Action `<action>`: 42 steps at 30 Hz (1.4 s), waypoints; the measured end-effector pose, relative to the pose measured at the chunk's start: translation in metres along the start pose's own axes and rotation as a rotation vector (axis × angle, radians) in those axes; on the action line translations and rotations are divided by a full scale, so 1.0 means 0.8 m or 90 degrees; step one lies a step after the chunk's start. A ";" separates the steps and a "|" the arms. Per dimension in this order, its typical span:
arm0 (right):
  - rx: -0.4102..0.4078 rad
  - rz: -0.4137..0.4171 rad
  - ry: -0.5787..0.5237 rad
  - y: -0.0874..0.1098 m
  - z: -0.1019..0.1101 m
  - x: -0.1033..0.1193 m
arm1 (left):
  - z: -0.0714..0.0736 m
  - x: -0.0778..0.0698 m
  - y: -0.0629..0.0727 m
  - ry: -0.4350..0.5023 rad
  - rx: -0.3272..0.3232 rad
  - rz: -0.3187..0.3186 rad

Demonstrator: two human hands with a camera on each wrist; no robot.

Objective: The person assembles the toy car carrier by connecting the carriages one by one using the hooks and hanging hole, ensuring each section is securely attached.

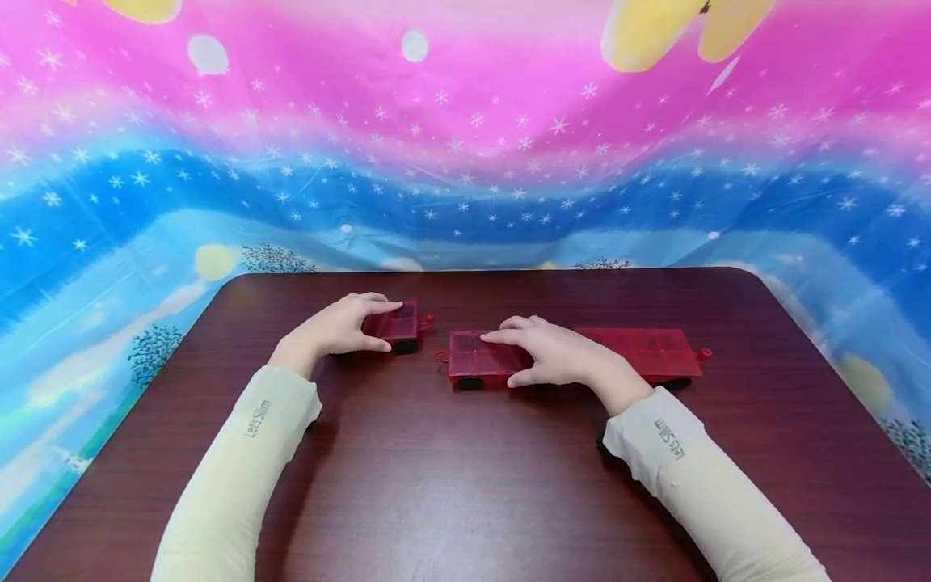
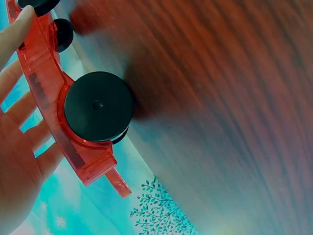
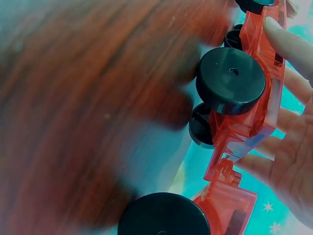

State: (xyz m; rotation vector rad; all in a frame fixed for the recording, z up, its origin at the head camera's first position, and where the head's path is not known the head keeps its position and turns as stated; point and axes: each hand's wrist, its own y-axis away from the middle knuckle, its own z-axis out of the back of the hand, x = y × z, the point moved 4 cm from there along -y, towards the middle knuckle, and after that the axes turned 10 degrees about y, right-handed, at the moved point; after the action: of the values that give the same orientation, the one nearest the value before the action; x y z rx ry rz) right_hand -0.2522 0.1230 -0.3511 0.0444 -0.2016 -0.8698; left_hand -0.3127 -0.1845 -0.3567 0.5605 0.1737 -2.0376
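Glossy plastic cars (image 1: 655,349), wood-grained table (image 1: 436,477)

The place looks like a staged tabletop spot; which kind of room holds it cannot be told. A snowflake-printed backdrop cloth (image 1: 465,214), softly folded, encloses the wood-grain table (image 1: 436,485) at far, left and right.
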 end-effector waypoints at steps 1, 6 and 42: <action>0.000 0.000 0.000 0.000 0.000 0.000 | 0.000 -0.001 0.001 -0.002 0.000 -0.002; 0.000 0.004 -0.008 0.000 0.001 0.001 | 0.001 -0.002 0.007 -0.014 -0.002 -0.008; -0.030 0.022 -0.044 0.000 -0.002 -0.007 | -0.010 -0.030 0.045 -0.025 0.031 -0.005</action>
State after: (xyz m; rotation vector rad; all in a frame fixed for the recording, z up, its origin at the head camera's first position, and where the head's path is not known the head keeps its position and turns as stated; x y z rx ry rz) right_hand -0.2553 0.1276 -0.3537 -0.0327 -0.2463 -0.8417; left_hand -0.2695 -0.1815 -0.3493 0.5507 0.1036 -2.0635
